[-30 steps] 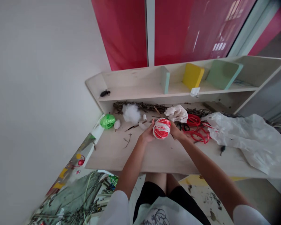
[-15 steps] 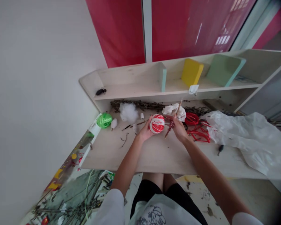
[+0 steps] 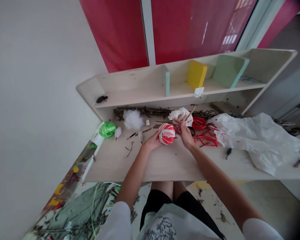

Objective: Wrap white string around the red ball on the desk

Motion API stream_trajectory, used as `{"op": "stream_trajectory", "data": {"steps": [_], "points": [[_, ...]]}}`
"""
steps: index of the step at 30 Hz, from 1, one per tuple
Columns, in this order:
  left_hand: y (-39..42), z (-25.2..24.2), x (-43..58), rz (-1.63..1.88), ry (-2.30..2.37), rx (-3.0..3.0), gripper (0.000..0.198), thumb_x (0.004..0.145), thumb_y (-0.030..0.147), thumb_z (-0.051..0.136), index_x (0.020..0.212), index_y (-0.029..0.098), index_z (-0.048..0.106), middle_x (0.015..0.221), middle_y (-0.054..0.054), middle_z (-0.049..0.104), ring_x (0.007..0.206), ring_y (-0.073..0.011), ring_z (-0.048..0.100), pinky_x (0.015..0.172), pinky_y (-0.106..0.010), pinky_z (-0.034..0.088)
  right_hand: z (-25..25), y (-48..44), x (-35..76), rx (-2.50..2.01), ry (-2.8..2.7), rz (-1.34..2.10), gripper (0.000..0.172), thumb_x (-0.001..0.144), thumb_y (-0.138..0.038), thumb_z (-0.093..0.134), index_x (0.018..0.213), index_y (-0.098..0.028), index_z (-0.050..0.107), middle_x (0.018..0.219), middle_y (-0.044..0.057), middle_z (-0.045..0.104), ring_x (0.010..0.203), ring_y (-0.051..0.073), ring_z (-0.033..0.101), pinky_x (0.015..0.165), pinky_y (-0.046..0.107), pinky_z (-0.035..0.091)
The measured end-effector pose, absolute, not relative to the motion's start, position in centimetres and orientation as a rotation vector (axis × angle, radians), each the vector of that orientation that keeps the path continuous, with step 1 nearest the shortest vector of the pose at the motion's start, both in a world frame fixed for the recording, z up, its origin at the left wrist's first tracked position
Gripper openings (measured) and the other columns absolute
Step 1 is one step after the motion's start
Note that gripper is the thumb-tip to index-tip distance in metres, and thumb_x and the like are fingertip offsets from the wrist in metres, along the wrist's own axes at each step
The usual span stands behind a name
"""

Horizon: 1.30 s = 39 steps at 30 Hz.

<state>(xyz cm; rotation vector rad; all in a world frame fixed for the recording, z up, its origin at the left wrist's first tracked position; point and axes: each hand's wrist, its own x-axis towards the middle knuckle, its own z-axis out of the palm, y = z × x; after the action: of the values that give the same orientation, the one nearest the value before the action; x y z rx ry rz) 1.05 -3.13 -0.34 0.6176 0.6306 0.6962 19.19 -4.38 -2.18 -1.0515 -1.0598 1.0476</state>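
Observation:
My left hand [image 3: 153, 140] cups a red ball wound with white string [image 3: 167, 133] just above the wooden desk [image 3: 165, 163]. My right hand [image 3: 185, 134] is closed on a thin wooden stick [image 3: 190, 114] that points up and to the right, right beside the ball. Crumpled white paper [image 3: 179, 114] lies just behind my right hand. Red ribbon coils [image 3: 204, 132] lie to the right of it.
A green ribbon ball [image 3: 107, 129], a white cotton tuft [image 3: 132, 119] and dry twigs [image 3: 145, 111] lie at the desk's back left. A large white plastic sheet [image 3: 258, 138] covers the right side. A shelf with yellow [image 3: 196, 74] and green [image 3: 228, 70] dividers stands behind.
My right hand left the ball and now holds a thin stick raised beside it. The left hand keeps the ball. The view has shifted a little to the right.

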Motion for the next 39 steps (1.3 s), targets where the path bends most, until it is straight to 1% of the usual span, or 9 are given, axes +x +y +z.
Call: {"op": "stream_trajectory", "data": {"steps": [5,9,13,17,21,25,30,34,39], "points": [[-3.1,0.8,0.9,0.724,0.758,0.566,0.053,0.098,0.054,0.033,0.128,0.02,0.06,0.094,-0.009,0.075,0.09,-0.0208,0.071,0.079,-0.031,0.055,-2.2,-4.5,19.1,-1.076,-0.951,1.094,0.066,0.074,-0.078,0.054,0.103,-0.022,0.072,0.092,0.007,0.072,0.084,0.022,0.067,0.074,0.036,0.056],[-2.9,1.1,0.7,0.751,0.77,0.573,0.053,0.099,0.054,0.028,0.121,0.022,0.064,0.085,-0.007,0.075,0.078,-0.0186,0.071,0.067,-0.027,0.055,-2.1,-4.6,19.0,-1.068,-0.989,1.101,0.057,0.064,-0.07,0.071,0.091,-0.02,0.071,0.084,0.004,0.071,0.077,0.019,0.065,0.074,0.034,0.054],[-2.8,0.8,0.7,0.754,0.749,0.582,0.055,0.098,0.056,0.029,0.117,0.018,0.065,0.081,-0.008,0.074,0.072,-0.0179,0.07,0.062,-0.025,0.054,-1.8,-4.9,18.7,-1.073,-1.061,1.139,0.051,0.061,-0.064,0.076,0.082,-0.018,0.069,0.079,0.004,0.07,0.073,0.018,0.065,0.071,0.031,0.053],[-2.6,0.3,0.5,0.766,0.721,0.563,0.053,0.095,0.058,0.036,0.113,0.019,0.067,0.083,-0.008,0.074,0.072,-0.0176,0.07,0.063,-0.025,0.055,-1.6,-5.0,18.6,-1.081,-1.036,1.179,0.052,0.056,-0.064,0.079,0.077,-0.018,0.067,0.075,0.003,0.07,0.071,0.018,0.065,0.069,0.031,0.053],[-2.5,0.1,0.4,0.795,0.709,0.536,0.053,0.091,0.06,0.045,0.11,0.016,0.068,0.081,-0.008,0.073,0.068,-0.0168,0.069,0.061,-0.025,0.055,-1.4,-5.1,18.7,-1.086,-1.067,1.185,0.048,0.058,-0.062,0.079,0.075,-0.018,0.068,0.076,0.004,0.07,0.072,0.017,0.064,0.07,0.03,0.052],[-2.6,0.5,0.6,0.817,0.7,0.515,0.056,0.091,0.062,0.043,0.107,0.015,0.069,0.082,-0.008,0.073,0.065,-0.0155,0.067,0.058,-0.024,0.055,-1.1,-5.2,18.9,-1.054,-1.112,1.233,0.039,0.063,-0.056,0.076,0.077,-0.019,0.071,0.082,0.005,0.072,0.078,0.017,0.064,0.075,0.031,0.052],[-2.7,0.8,0.8,0.843,0.741,0.488,0.053,0.092,0.06,0.044,0.111,0.016,0.068,0.08,-0.007,0.073,0.065,-0.0145,0.067,0.059,-0.022,0.055,-1.5,-5.0,19.3,-1.061,-1.138,1.213,0.031,0.065,-0.05,0.072,0.072,-0.019,0.07,0.08,0.004,0.071,0.074,0.016,0.062,0.077,0.031,0.05],[-2.6,0.5,0.7,0.857,0.747,0.502,0.052,0.093,0.058,0.043,0.114,0.016,0.067,0.084,-0.008,0.073,0.066,-0.015,0.067,0.061,-0.024,0.056,-2.3,-4.6,19.4,-1.076,-1.167,1.167,0.031,0.066,-0.049,0.07,0.075,-0.019,0.071,0.08,0.005,0.072,0.076,0.018,0.063,0.078,0.032,0.05],[-2.6,0.4,0.6,0.833,0.76,0.504,0.052,0.09,0.06,0.047,0.111,0.018,0.068,0.081,-0.006,0.073,0.066,-0.0148,0.068,0.061,-0.023,0.056,-2.8,-4.4,19.4,-1.126,-1.116,1.099,0.035,0.061,-0.051,0.073,0.074,-0.019,0.068,0.075,0.004,0.07,0.073,0.018,0.063,0.077,0.034,0.05]]}}
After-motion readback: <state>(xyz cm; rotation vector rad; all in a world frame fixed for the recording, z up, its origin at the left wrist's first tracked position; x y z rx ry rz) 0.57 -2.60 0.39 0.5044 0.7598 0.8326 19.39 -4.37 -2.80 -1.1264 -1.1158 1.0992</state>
